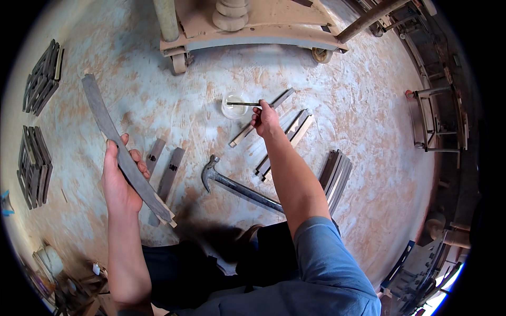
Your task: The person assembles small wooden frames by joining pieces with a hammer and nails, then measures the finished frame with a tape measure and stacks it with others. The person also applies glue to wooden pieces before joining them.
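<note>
A long, slightly curved grey wooden slat [104, 113] is gripped in my left hand [122, 184], thumb on one side and fingers on the other; a pale tenon shows at its near end. My right hand [265, 119] pinches a thin dark stick [246, 104]. The stick's far tip reaches into a small clear round tub [225, 111] with whitish contents, standing on the floor. Beyond the fingers of my left hand lie two short grey wood pieces [171, 171] with dark marks. A claw hammer [240, 188] rests on the floor between my forearms.
Several wood strips [298, 129] lie under and beside my right forearm, with another bundle [334, 176] farther right. Slatted wooden frames [36, 166] are stacked at the left. A wheeled wooden cart [253, 39] stands ahead. Metal racks [437, 118] line the right side.
</note>
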Demonstrator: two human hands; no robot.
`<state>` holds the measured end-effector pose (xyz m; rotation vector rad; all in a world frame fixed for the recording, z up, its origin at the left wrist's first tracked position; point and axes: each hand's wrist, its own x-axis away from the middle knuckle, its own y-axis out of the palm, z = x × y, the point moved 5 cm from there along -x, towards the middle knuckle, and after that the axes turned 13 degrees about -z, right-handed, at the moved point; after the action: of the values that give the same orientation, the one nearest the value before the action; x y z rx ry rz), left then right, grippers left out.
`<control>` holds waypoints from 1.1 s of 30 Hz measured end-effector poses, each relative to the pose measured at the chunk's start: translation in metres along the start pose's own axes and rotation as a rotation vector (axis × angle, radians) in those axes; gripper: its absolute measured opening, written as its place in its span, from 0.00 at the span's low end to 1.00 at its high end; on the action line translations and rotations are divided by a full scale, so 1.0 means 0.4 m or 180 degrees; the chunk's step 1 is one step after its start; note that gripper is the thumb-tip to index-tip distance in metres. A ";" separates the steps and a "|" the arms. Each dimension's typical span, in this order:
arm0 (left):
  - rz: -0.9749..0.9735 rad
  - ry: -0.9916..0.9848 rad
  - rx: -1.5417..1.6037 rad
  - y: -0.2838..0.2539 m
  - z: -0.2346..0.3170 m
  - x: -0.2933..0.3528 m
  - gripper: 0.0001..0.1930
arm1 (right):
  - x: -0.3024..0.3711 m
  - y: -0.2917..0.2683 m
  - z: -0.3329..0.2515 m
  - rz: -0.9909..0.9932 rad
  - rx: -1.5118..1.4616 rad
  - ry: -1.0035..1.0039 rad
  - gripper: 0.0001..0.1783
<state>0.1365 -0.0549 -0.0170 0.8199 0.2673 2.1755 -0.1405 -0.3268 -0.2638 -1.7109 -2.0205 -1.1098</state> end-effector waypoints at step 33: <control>-0.0670 0.0688 0.1464 -0.004 0.017 -0.115 0.16 | 0.177 0.026 -0.248 -0.0439 0.0320 0.0012 0.16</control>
<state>0.1643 -0.0880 -0.0340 0.7579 0.9466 2.0272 -0.1760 -0.3445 -0.1479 -1.5402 -2.1809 -1.0320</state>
